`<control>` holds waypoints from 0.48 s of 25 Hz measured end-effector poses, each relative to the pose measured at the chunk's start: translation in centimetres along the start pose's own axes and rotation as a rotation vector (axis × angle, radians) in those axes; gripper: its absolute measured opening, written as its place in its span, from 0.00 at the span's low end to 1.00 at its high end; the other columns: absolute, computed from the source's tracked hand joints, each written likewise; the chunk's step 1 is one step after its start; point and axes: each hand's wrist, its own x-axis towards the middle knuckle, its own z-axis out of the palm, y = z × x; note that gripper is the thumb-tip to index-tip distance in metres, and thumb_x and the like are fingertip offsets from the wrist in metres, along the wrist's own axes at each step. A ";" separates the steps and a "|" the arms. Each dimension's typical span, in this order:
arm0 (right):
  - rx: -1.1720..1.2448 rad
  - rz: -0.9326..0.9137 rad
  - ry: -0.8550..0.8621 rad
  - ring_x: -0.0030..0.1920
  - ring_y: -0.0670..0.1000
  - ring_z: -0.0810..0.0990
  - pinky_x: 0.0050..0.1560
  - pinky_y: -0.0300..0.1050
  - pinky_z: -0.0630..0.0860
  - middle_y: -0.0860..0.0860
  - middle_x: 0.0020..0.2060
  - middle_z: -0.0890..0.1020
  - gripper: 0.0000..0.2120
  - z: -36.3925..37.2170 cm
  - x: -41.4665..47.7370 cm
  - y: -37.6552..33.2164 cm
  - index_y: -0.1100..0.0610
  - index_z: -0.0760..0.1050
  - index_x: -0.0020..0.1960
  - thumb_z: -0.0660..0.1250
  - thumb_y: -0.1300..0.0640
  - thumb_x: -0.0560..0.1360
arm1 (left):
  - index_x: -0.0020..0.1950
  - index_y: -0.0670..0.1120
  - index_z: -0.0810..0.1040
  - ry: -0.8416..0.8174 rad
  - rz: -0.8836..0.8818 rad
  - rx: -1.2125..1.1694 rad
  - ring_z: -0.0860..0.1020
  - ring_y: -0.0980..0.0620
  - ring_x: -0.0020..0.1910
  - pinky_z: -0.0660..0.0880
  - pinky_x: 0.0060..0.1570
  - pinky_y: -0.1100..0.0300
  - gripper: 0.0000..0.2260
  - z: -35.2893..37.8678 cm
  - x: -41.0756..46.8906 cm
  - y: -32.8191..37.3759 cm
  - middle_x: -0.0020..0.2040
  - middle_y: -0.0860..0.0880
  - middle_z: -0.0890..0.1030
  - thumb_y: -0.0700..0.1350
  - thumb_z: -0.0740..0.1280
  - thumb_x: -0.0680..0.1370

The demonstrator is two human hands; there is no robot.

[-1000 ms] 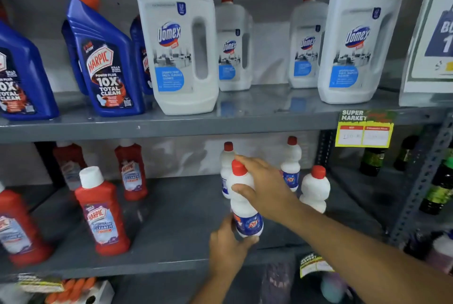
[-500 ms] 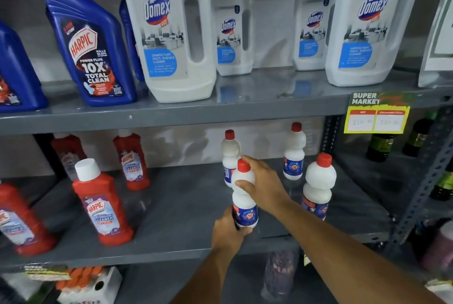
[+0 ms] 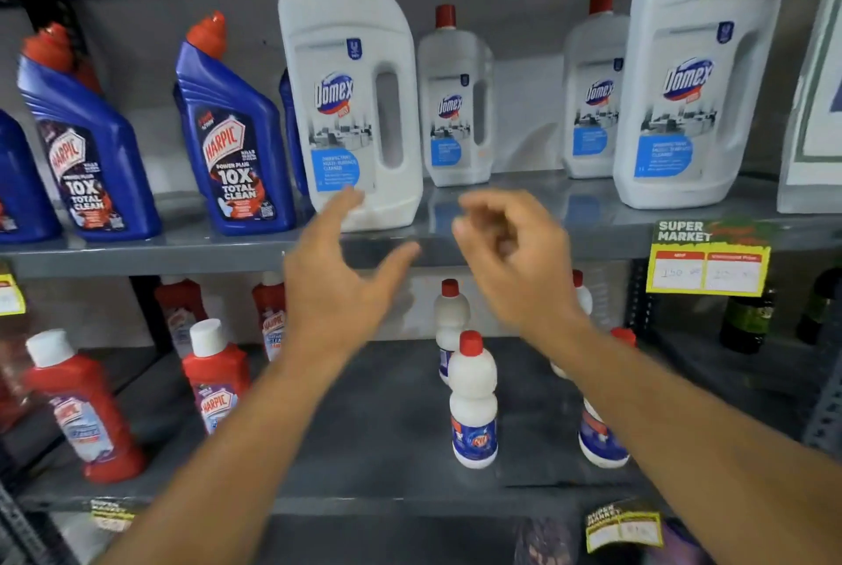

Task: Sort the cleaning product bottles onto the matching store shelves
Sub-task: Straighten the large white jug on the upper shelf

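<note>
A small white bottle with a red cap (image 3: 473,405) stands upright on the lower grey shelf (image 3: 364,450), free of both hands. Similar small white bottles stand behind it (image 3: 450,318) and to its right (image 3: 599,437), partly hidden by my right arm. My left hand (image 3: 335,286) is raised in front of the upper shelf edge (image 3: 136,252), fingers spread, holding nothing. My right hand (image 3: 510,259) hovers beside it, blurred, fingers loosely curled and empty. A large white Domex bottle (image 3: 351,99) stands just behind my left fingertips.
Blue Harpic bottles (image 3: 232,140) line the upper shelf at left; more Domex bottles (image 3: 692,76) stand at right. Red Harpic bottles (image 3: 84,414) fill the lower shelf's left. A yellow price tag (image 3: 708,263) hangs on the shelf edge. Dark bottles (image 3: 747,318) sit in the neighbouring bay.
Both hands let go of the small white bottle, which now stands on the lower shelf. They rose to the level of the upper shelf edge. The view tilted upward.
</note>
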 end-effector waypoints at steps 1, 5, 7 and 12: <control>0.011 -0.012 0.003 0.41 0.48 0.78 0.46 0.40 0.75 0.48 0.43 0.79 0.12 0.4 2.6 -1.1 0.51 0.77 0.55 0.67 0.58 0.72 | 0.65 0.47 0.73 0.021 -0.042 -0.018 0.75 0.58 0.60 0.69 0.63 0.66 0.27 -0.6 2.5 0.8 0.60 0.55 0.76 0.52 0.75 0.69; -0.129 0.254 -0.277 0.67 0.51 0.71 0.68 0.48 0.68 0.53 0.70 0.70 0.30 2.8 10.4 -1.5 0.53 0.58 0.74 0.64 0.56 0.75 | 0.58 0.46 0.74 0.007 -0.219 0.026 0.79 0.50 0.49 0.72 0.48 0.58 0.20 -0.4 8.0 1.3 0.51 0.52 0.79 0.52 0.71 0.70; -0.123 0.308 -0.413 0.62 0.52 0.74 0.65 0.50 0.69 0.53 0.70 0.71 0.33 4.1 11.0 -0.8 0.52 0.53 0.76 0.63 0.56 0.75 | 0.57 0.45 0.74 0.013 -0.283 0.016 0.78 0.49 0.47 0.70 0.45 0.58 0.18 0.3 8.6 1.3 0.49 0.51 0.79 0.52 0.69 0.71; -0.094 0.282 -0.348 0.56 0.53 0.74 0.61 0.46 0.71 0.50 0.68 0.72 0.34 5.0 10.0 0.1 0.47 0.51 0.76 0.63 0.58 0.76 | 0.57 0.43 0.74 0.062 -0.318 -0.006 0.77 0.40 0.52 0.71 0.50 0.51 0.11 1.4 8.6 0.4 0.53 0.42 0.80 0.47 0.59 0.78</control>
